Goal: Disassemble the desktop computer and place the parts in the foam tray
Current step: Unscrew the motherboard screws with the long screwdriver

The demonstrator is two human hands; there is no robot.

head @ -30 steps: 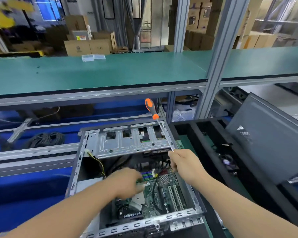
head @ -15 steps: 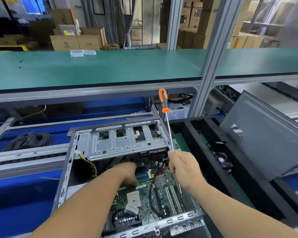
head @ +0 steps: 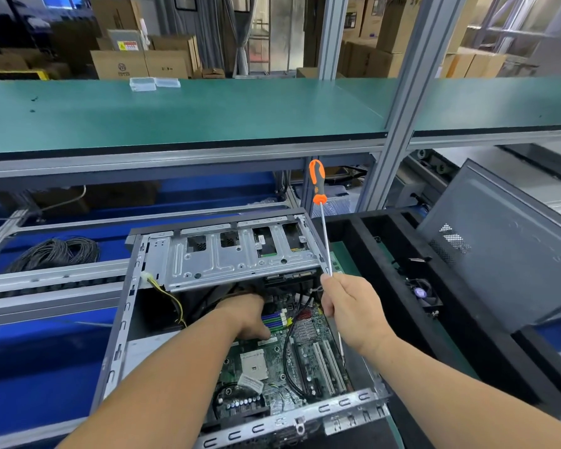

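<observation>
Orange-handled screwdriver [head: 318, 189] gripped in the right hand [head: 353, 306], left hand [head: 248, 314] reaches under the drive cage [head: 240, 257], grip hidden, likely freeing a cable next.

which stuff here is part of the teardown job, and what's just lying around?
Job:
- computer case, open
- motherboard
- drive cage
- screwdriver, shaft gripped by right hand
- left hand, reaching under the cage
- foam tray
- side panel, leaning in the tray

Lying about:
- cable coil
- clear plastic boxes on green bench
- cardboard boxes
</observation>
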